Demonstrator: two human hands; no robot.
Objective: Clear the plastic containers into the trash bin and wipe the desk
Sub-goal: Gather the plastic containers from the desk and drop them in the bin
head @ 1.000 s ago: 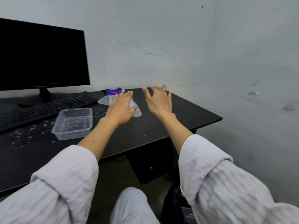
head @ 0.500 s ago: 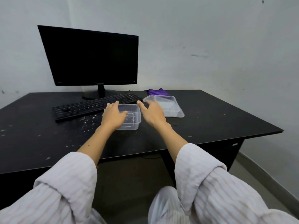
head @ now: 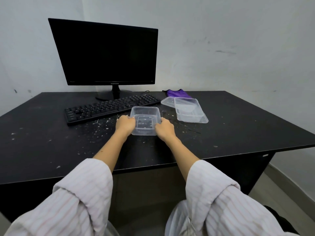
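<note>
A clear plastic container (head: 144, 116) sits on the black desk (head: 238, 133) just in front of the keyboard. My left hand (head: 125, 124) grips its left rim and my right hand (head: 164, 127) grips its right rim, fingers curled over the edges. A second clear container (head: 190, 112) lies to the right on a clear lid (head: 167, 102). A purple cloth (head: 177, 93) lies behind them by the wall. White crumbs (head: 98, 123) are scattered over the desk around the container.
A black keyboard (head: 109, 108) and a dark monitor (head: 107, 55) stand at the back of the desk. The wall runs close behind and to the right. No trash bin is in view.
Both hands came down from open above the desk and closed on the sides of the near container. The view has swung left to face the monitor.
</note>
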